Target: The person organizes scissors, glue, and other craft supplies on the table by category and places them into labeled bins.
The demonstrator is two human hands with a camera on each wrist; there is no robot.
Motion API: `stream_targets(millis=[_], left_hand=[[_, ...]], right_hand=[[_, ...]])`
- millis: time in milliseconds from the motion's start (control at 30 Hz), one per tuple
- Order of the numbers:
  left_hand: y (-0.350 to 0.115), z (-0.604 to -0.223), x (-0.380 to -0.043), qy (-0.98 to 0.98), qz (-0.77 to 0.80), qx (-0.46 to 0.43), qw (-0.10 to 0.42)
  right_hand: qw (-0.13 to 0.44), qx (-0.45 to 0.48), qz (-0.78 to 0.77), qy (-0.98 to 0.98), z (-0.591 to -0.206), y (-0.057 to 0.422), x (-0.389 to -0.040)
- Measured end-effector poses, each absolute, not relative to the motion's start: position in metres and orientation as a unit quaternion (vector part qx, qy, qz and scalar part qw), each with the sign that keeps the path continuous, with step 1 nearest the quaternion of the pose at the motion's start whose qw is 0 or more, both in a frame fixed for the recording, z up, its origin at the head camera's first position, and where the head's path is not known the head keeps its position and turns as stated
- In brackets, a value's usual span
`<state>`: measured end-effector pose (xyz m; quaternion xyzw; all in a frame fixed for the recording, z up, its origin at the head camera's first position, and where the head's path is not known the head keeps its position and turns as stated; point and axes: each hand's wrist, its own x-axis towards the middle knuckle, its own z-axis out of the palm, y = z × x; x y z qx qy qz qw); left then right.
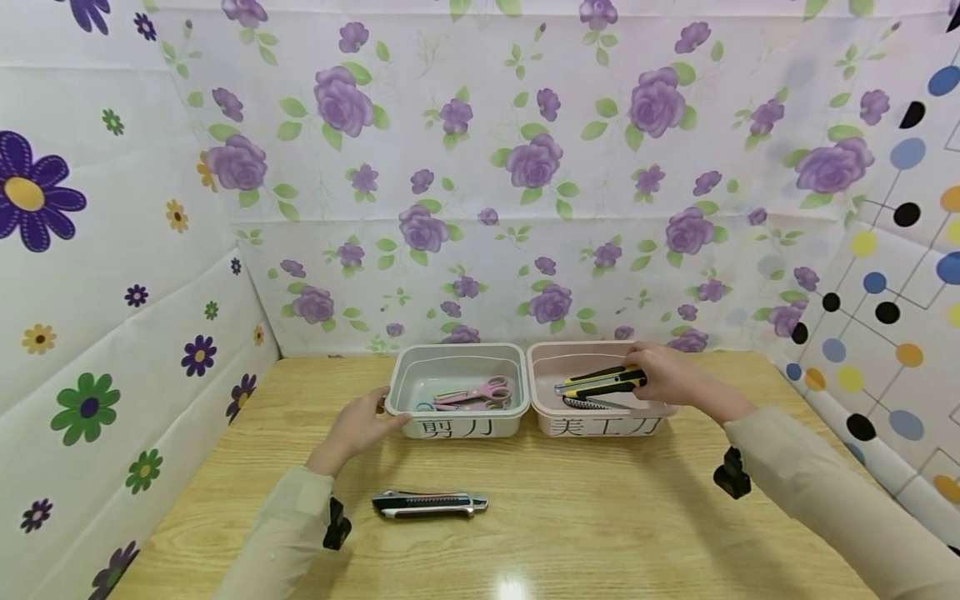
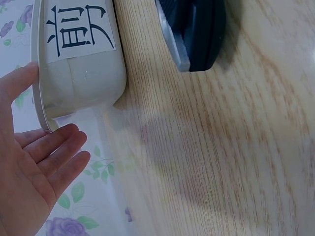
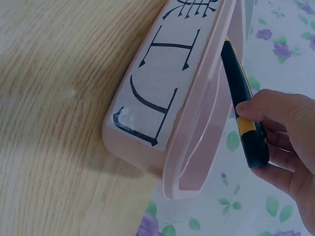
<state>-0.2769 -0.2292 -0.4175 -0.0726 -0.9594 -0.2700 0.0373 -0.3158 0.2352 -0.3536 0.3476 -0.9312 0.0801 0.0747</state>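
My right hand point(image 1: 666, 375) grips a yellow-and-black utility knife point(image 3: 237, 78) by its handle, over the pink bin point(image 1: 602, 413). Its metal front end points left, toward the inside of the bin. Below it a dark knife with a ridged strip point(image 1: 592, 402) lies in the bin. My left hand point(image 1: 356, 429) holds the front left corner of the pale grey bin point(image 1: 462, 348), thumb on the front rim and fingers at the side. Pink-handled scissors point(image 1: 495, 390) lie inside that bin. A black-and-silver utility knife point(image 1: 430, 503) lies on the table in front of it.
The two bins stand side by side near the table's back edge, each with a label of black characters on its front. Behind the wooden table point(image 1: 570, 517) hangs a flowered cloth point(image 1: 480, 283); patterned cloths stand at both sides.
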Motion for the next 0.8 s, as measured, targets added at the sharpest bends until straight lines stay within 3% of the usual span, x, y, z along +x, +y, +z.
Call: stream_targets(millis=[367, 800], left_hand=[[-0.231, -0.418, -0.278, -0.956, -0.28, -0.08, 0.045], [-0.231, -0.419, -0.278, -0.956, -0.279, -0.08, 0.044]], right_hand=[[0.044, 0.337, 0.058, -0.939, -0.36, 0.23, -0.331], [0.049, 0.352, 0.065, -0.932, -0.372, 0.232, -0.338]])
